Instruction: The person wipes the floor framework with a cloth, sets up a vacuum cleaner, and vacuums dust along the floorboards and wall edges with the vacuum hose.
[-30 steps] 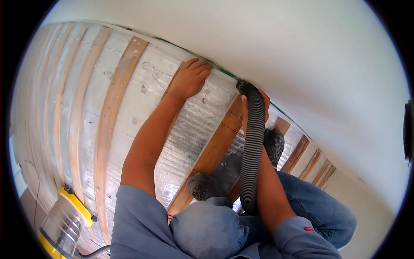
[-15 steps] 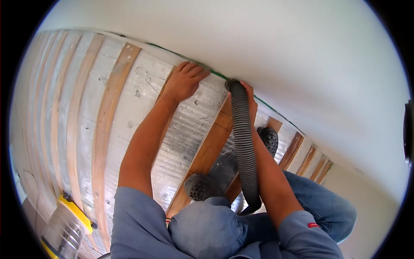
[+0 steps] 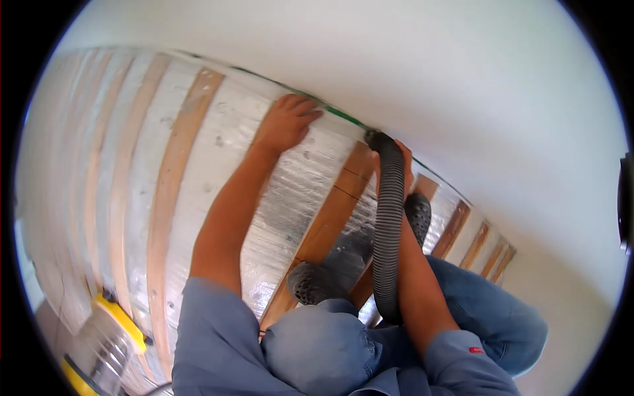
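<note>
My right hand is wrapped round the upper end of a black ribbed hose, whose mouth sits at the seam between the white wall and the floor. To its left, my left hand rests at the top of a wooden batten by the wall, fingers bent towards the seam; whether anything is under the fingertips is hidden. A green strip runs along the seam between my two hands. Silvery foil sheeting lies between the battens.
Wooden battens cross the foil floor at intervals. A yellow and clear machine stands at the lower left. The white wall rises along the seam. My knees and dark perforated shoes are below my hands.
The hose mouth in my right hand shifted left along the seam, then back right, partly with the camera's sway. My left hand stays by the seam.
</note>
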Demonstrator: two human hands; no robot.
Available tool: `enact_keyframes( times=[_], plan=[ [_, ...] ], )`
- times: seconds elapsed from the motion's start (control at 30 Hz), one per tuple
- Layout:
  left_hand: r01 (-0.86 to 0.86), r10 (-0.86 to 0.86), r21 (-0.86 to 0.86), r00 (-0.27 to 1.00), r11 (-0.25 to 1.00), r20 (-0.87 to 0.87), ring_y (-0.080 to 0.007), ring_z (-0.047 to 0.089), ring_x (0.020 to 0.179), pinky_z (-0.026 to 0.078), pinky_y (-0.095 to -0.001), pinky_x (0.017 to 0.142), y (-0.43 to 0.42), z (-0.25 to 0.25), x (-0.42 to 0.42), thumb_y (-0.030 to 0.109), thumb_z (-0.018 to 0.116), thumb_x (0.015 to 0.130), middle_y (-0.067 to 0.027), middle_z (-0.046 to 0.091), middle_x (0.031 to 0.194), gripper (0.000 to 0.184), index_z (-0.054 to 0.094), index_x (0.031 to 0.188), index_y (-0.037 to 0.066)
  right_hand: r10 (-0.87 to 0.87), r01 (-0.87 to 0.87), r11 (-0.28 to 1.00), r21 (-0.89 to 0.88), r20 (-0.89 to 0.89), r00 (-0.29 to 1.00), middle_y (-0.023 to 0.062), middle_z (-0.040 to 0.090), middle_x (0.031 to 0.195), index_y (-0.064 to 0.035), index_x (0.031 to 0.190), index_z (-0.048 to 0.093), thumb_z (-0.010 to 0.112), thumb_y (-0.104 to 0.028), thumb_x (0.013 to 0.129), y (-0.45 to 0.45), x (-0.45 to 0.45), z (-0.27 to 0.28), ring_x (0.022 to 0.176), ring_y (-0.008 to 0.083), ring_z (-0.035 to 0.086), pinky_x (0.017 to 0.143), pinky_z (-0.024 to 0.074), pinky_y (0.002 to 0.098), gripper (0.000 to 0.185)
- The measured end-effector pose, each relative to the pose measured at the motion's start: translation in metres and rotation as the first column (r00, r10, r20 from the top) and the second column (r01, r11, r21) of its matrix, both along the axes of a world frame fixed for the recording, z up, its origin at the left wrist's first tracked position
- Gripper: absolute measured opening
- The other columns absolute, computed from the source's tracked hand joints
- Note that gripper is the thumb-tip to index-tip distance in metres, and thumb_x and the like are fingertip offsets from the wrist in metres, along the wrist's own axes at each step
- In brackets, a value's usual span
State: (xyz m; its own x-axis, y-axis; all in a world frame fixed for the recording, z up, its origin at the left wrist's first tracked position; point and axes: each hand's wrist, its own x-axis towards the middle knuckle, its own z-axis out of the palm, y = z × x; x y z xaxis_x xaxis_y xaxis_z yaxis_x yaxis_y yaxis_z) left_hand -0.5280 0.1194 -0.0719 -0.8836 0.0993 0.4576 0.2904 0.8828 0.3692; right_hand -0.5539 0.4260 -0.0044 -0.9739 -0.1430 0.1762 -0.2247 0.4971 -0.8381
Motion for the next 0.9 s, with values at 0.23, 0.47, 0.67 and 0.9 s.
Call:
enact_keyframes(
  times=[0.23, 0.47, 0.67, 0.9],
  plan=[
    [-0.083, 0.088, 0.118, 0.995, 0.990, -0.038, -0.0339, 0.059, 0.128, 0.046, -0.0476, 0.112, -0.001, 0.008, 0.009, 0.005, 0.069, 0.076, -0.0112, 0.068, 0.128, 0.038, 0.076, 0.113, 0.004, 0.258, -0.284, 0.941, -0.185, -0.154, 0.954, 0.0152, 0.068, 0.127, -0.0005, 0.138, 0.057, 0.085, -0.014, 0.092, -0.093, 0.002, 0.017, 0.118, 0.0247, 0.068, 0.103, 0.0544, 0.0377, 0.056],
    [-0.332, 0.353, 0.205, 0.932, 0.921, -0.079, -0.0375, 0.061, 0.129, 0.048, -0.0485, 0.112, 0.025, 0.025, 0.077, 0.003, 0.070, 0.079, -0.0156, 0.068, 0.130, 0.033, 0.074, 0.111, 0.003, 0.401, -0.387, 0.821, -0.420, -0.059, 0.914, 0.0152, 0.066, 0.131, -0.0021, 0.138, 0.057, 0.086, -0.008, 0.090, -0.154, 0.033, 0.023, 0.123, 0.0252, 0.065, 0.110, 0.0519, 0.0374, 0.056],
    [-0.629, 0.572, 0.093, 0.751, 0.772, 0.330, -0.0392, 0.059, 0.129, 0.045, -0.0495, 0.112, 0.030, 0.018, 0.256, 0.015, 0.075, 0.086, -0.0157, 0.067, 0.135, 0.042, 0.070, 0.126, 0.004, 0.498, -0.356, 0.713, -0.605, 0.079, 0.864, 0.0120, 0.061, 0.130, -0.0018, 0.136, 0.059, 0.081, -0.003, 0.093, -0.239, 0.130, 0.006, 0.120, 0.0245, 0.059, 0.108, 0.0481, 0.0372, 0.048],
    [-0.909, 0.735, -0.158, 0.198, 0.385, 0.648, -0.0420, 0.059, 0.129, 0.044, -0.0515, 0.114, 0.133, 0.116, 0.463, 0.016, 0.068, 0.094, -0.0203, 0.066, 0.139, 0.038, 0.070, 0.130, 0.004, 0.666, -0.416, 0.651, -0.635, 0.214, 0.715, 0.0107, 0.064, 0.121, -0.0024, 0.134, 0.057, 0.072, -0.003, 0.098, -0.285, 0.161, -0.021, 0.109, 0.0165, 0.061, 0.093, 0.0548, 0.0312, 0.039]
  ],
)
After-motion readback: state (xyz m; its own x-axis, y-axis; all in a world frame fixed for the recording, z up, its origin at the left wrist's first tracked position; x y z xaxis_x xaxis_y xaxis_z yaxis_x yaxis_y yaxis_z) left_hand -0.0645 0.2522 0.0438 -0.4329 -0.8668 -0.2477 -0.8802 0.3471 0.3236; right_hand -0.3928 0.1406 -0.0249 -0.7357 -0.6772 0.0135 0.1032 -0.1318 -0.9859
